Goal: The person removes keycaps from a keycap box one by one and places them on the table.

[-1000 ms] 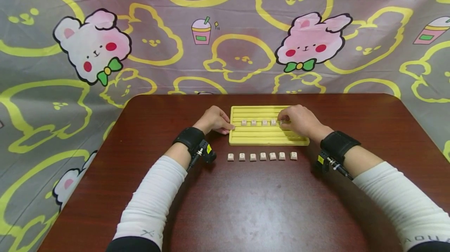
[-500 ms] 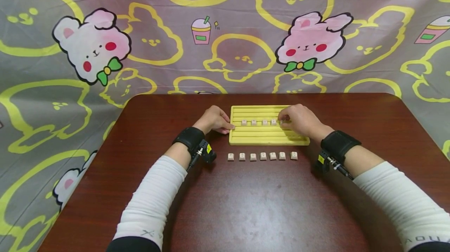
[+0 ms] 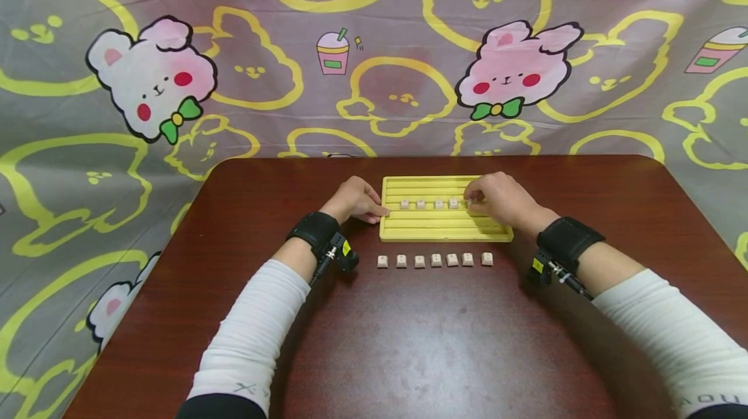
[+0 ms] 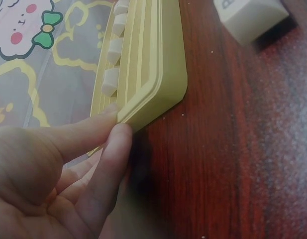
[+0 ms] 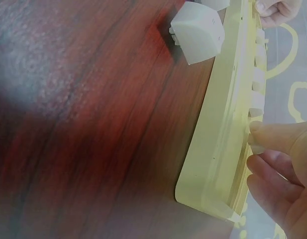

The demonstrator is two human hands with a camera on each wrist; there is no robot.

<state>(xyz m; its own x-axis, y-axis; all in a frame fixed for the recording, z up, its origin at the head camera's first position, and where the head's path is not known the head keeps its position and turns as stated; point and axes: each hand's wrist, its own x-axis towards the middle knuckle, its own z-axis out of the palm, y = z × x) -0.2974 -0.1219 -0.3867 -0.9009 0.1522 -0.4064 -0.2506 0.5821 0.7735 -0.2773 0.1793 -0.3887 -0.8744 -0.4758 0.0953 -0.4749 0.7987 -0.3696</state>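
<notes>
The small off-white plastic keycap (image 5: 257, 149) in the right hand (image 3: 502, 201) is mostly hidden behind thumb and fingers, only a pale lower corner showing in the right wrist view; it sits in the ridged, rectangular yellow plastic tray (image 3: 447, 232), at the right end of a row of four off-white keycaps (image 3: 421, 204) seated along one groove. Thumb and fingertips pinch it, while the hand covers part of the tray's right side. The left hand (image 3: 355, 200) pinches the tray's left edge between thumb and fingers; in the right wrist view it is cut off at the top corner. The legends on the keycaps are too small to read in the head view, and a larger printed character in the left wrist view is cropped. Compared with half a second ago, the right hand and its keycap have shifted slightly rightward, widening the gap to the fourth keycap; seven loose off-white keycaps (image 3: 436, 261) remain lined up in front of the tray. These have squarish tops and flared sides. The dark reddish-brown wood-grain table (image 3: 456, 341) reflects a hazy glare, and wrinkled grey fabric with yellow outlines (image 3: 403, 36) hangs behind.
</notes>
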